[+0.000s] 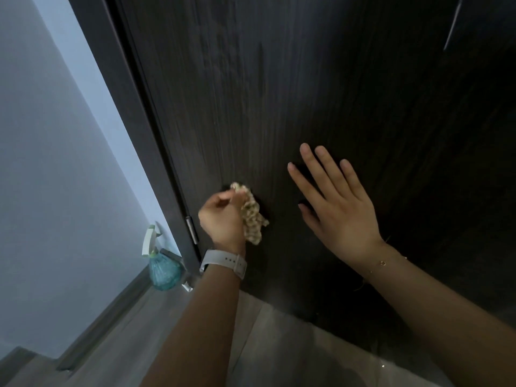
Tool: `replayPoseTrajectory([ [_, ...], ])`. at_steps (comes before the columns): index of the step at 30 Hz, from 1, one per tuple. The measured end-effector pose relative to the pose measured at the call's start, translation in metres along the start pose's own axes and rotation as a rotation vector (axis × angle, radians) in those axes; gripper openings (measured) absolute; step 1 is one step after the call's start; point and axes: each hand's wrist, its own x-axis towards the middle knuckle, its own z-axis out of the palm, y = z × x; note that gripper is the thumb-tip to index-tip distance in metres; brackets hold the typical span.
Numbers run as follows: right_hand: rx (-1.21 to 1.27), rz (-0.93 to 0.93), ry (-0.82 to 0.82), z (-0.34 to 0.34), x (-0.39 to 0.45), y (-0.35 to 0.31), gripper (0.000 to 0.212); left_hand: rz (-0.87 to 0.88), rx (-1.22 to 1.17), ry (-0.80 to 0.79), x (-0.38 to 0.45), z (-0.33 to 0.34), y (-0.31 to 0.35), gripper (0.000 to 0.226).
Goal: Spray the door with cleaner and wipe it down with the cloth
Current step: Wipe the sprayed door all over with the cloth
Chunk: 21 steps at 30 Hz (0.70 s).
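The door [307, 93], dark wood-grain, fills most of the view, with faint streaks on its upper part. A crumpled pale cloth [251, 216] is pressed against its lower part, near the hinged edge. The left hand [223, 219] has its grip closed around the cloth, fingers curled; a white watch [223, 263] is on that wrist. The right hand [335, 202] lies flat on the door just beside the cloth, fingers straight and spread, holding nothing; a thin bracelet [383, 263] circles its wrist. A metal hinge [192, 229] shows at the door's edge. A teal spray bottle [162, 263] stands upright on the floor [125, 331] by the pale wall [55, 163], close to the door's bottom corner.
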Motion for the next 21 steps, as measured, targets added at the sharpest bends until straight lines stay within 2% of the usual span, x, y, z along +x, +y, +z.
replayPoseTrajectory([
  [2,0.011,0.001,-0.006,-0.001,0.001,0.0,0.072,-0.093,0.101,-0.005,-0.001,-0.011,-0.015,0.002],
  [4,0.019,0.003,-0.014,-0.001,0.0,0.0,0.073,-0.077,0.14,-0.022,-0.003,-0.014,-0.016,0.009],
  [8,0.017,0.004,-0.006,0.001,0.0,-0.001,0.072,0.217,0.119,-0.073,-0.001,0.006,0.032,0.011],
  [12,0.013,-0.003,0.003,0.001,0.0,0.001,0.071,0.06,-0.148,-0.058,-0.002,0.013,0.036,0.011],
  [14,0.017,0.001,0.003,0.0,0.0,0.001,0.071,-0.037,-0.183,-0.037,-0.003,0.007,0.02,0.007],
  [18,0.013,0.003,-0.002,0.0,0.0,0.0,0.072,-0.234,-0.151,-0.065,0.001,-0.006,-0.009,0.007],
  [21,0.018,0.008,-0.006,-0.002,0.0,-0.001,0.073,-0.2,-0.022,-0.058,-0.002,-0.01,-0.02,0.01],
])
